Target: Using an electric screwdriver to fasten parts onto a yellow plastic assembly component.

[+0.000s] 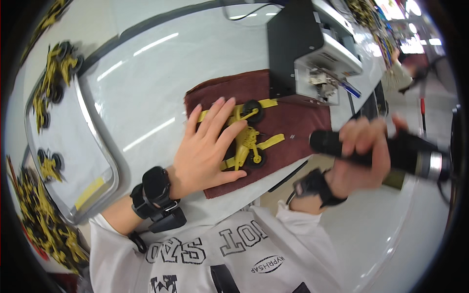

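Observation:
My left hand [207, 144] lies flat with its fingers spread. Its index finger and thumb frame the left side of a yellow toy vehicle frame [247, 141] with small black wheels. The toy rests on a dark red cloth [298, 129]; yellow tape strips [271, 141] lie under and beside it. Over the cloth's right side, my right hand [364, 151] is closed round a black cylindrical power tool [337, 145] with a silver band at its right end. The tool's blunt end points left, toward the toy. Motion blurs this hand, and the palm side of its grip is hidden.
A black and white machine [298, 53] stands on the cloth's far right, a blue pen-like piece [351, 89] at its front. At left, a metal-rimmed tray [110, 161] bears several yellow toy parts with wheels. More yellow parts [46, 219] are heaped beside it.

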The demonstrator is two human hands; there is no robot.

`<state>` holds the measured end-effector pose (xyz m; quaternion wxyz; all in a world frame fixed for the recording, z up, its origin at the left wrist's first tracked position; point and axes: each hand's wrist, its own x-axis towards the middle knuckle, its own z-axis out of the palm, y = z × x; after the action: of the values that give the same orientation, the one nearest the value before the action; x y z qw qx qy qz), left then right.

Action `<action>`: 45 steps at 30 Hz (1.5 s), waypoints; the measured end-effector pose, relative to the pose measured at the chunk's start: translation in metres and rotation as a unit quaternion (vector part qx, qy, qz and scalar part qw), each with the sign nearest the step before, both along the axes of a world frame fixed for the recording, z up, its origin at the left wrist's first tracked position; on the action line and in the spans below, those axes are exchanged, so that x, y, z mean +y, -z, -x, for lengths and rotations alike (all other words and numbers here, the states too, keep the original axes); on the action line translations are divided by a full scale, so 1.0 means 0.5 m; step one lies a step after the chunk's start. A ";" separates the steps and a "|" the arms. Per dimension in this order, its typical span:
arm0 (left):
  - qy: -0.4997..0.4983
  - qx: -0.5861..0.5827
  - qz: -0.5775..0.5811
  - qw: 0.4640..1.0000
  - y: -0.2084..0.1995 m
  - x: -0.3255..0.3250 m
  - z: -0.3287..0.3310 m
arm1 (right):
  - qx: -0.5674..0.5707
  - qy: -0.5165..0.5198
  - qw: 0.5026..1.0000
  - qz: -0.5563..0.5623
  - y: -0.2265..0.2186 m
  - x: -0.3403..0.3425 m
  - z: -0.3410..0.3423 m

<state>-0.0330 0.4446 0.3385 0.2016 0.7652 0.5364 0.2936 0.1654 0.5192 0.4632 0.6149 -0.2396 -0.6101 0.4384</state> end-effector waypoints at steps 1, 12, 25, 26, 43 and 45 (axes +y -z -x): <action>0.010 -0.017 0.000 1.000 -0.002 -0.001 0.004 | 0.014 -0.048 0.998 -0.026 0.005 -0.020 0.010; 0.027 0.023 -0.002 0.999 0.004 -0.005 0.016 | -0.002 -0.007 0.999 -0.039 0.045 0.017 0.121; 0.028 0.010 0.004 1.000 0.009 -0.007 0.022 | -0.025 0.045 0.998 0.036 0.060 0.048 0.154; 0.026 0.010 0.002 1.000 0.009 -0.009 0.023 | -0.022 0.037 0.998 0.035 0.061 0.049 0.154; -0.004 0.011 -0.083 0.996 0.042 -0.016 0.020 | -0.062 0.026 0.994 0.083 0.090 0.039 0.130; -0.001 0.006 -0.099 0.995 0.039 -0.016 0.026 | -0.045 -0.020 0.990 0.134 0.069 0.073 0.066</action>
<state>-0.0460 0.4365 0.3188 0.1212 0.7826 0.5068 0.3406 0.1326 0.5557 0.4289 0.5401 -0.3268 -0.5778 0.5173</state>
